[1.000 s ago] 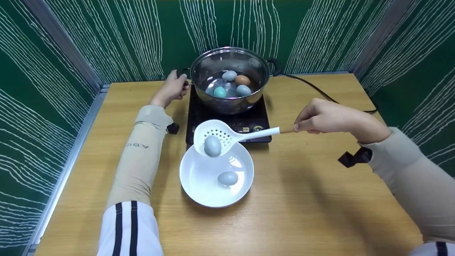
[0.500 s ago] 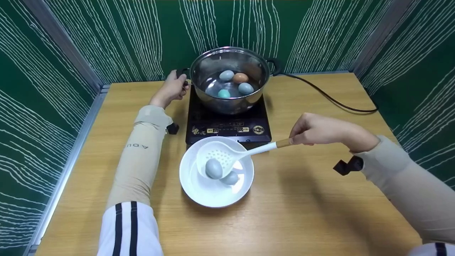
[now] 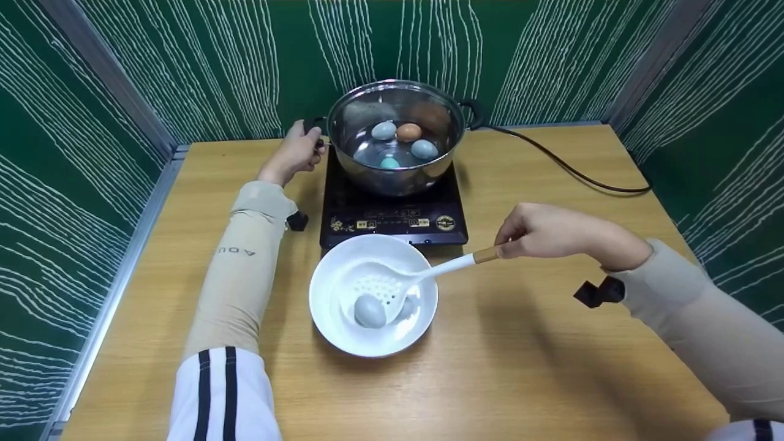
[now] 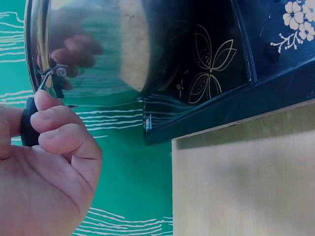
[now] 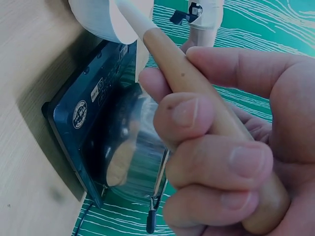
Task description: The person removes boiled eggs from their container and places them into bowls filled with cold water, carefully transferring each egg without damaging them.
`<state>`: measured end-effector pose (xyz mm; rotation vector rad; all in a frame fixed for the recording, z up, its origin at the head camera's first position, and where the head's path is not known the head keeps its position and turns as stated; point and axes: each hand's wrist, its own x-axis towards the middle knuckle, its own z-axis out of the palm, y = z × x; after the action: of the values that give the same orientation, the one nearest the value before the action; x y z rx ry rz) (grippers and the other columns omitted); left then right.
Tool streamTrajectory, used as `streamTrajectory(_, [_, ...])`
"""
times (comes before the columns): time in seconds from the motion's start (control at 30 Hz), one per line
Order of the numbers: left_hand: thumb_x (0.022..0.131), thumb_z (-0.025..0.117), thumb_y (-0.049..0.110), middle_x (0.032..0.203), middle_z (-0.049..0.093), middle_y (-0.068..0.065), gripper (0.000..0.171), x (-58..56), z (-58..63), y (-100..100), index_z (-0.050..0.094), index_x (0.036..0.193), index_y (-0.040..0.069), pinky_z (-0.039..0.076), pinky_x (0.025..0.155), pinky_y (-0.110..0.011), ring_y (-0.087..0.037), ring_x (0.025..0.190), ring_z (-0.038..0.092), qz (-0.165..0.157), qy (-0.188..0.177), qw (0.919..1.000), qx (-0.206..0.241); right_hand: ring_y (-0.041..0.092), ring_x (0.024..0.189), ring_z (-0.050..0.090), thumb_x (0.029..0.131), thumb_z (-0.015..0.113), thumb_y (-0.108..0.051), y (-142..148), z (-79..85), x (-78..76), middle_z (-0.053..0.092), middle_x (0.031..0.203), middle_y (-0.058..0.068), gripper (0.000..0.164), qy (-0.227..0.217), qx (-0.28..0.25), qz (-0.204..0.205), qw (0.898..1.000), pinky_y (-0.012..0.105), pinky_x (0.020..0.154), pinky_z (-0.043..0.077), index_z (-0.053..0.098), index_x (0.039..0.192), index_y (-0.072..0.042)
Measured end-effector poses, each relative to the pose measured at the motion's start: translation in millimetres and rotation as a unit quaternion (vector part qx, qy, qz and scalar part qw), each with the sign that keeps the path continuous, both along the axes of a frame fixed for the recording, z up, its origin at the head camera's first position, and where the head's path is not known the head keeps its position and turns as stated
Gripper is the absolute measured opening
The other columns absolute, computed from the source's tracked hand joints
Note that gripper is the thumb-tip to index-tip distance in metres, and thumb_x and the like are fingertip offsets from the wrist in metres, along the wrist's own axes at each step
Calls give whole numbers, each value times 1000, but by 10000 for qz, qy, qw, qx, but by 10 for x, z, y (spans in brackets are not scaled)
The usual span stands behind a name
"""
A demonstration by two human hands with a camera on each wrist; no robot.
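Note:
My right hand [image 3: 545, 231] grips the wooden handle [image 5: 197, 88] of a white slotted ladle [image 3: 429, 269]. The ladle's perforated bowl is down inside a white bowl [image 3: 331, 269], carrying a pale blue egg [image 3: 370, 310]. Behind the ladle, a second pale egg [image 3: 407, 306] in the bowl is partly hidden. My left hand [image 3: 295, 153] holds the black side handle [image 4: 30, 123] of a steel pot [image 3: 398, 180], its fingers curled round it in the left wrist view. Inside the pot lie two pale blue eggs [image 3: 384, 130], a brown egg [image 3: 409, 132] and a turquoise egg [image 3: 389, 163].
The pot stands on a black induction cooker [image 3: 392, 229], just behind the white bowl. A black cord [image 3: 569, 168] runs from behind the pot to the table's right side. Green patterned walls [image 3: 380, 43] enclose the wooden table [image 3: 520, 367] at the back and sides.
My right hand has lowered the ladle with its egg toward me and down into the white bowl, now overlapping the other egg. Eggs in the pot have drifted slightly. My left hand stays put.

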<state>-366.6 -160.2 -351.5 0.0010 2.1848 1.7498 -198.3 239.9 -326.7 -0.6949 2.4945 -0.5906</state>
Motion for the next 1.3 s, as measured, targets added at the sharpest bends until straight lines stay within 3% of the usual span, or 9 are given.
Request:
streamTrajectory(0.07, [108,29,27,83,47,-4,66,-22,-11,-2,-14,155,12,33,53,-25,-13,59,40,11,-16,10000,-42,11,57,43,90,66,-17,-8,8,18,55,70,-2,12,119,39,12,9999,24,48,32,77,89,-13])
streamTrajectory(0.27, [108,30,29,85,46,-4,51,-156,-158,-27,7,151,14,33,52,-25,-13,59,40,59,63,10000,36,10,55,44,89,68,-18,-41,24,79,57,68,-4,10,426,95,125,9990,24,46,33,78,88,-16])
streamTrajectory(0.37, [108,30,31,86,46,-3,58,-164,-177,-39,-1,155,15,33,53,-25,-13,60,40,57,8,10000,3,10,56,45,89,69,-18,-51,37,98,58,67,-5,9,545,113,195,9983,24,46,34,78,87,-16])
streamTrajectory(0.5, [108,29,30,87,46,-4,67,-91,-88,-33,-16,155,14,33,55,-26,-13,62,41,-6,-95,9999,-50,10,56,46,88,70,-18,-55,72,108,59,68,-5,8,704,161,250,9971,25,48,35,78,89,-16])
streamTrajectory(0.73, [108,29,28,84,47,-3,68,1,8,-8,-18,155,13,33,53,-26,-12,59,40,-28,-42,10000,33,9,56,46,88,70,-17,-69,120,106,61,69,-6,7,949,146,293,9949,26,50,37,77,89,-16])
streamTrajectory(1.03, [108,30,28,82,47,-4,69,-33,-9,-9,-18,155,13,32,52,-25,-12,57,40,0,-37,9999,113,9,57,48,88,71,-16,-63,134,69,63,71,-5,7,1095,56,261,9936,26,50,38,77,90,-15])
streamTrajectory(1.3, [108,31,26,83,47,-6,63,-56,-49,-34,-8,155,12,32,49,-25,-12,56,40,-39,-2,9998,179,9,53,44,91,68,-16,8,178,-65,58,67,-2,10,637,-266,-45,9976,23,47,34,77,91,-13])
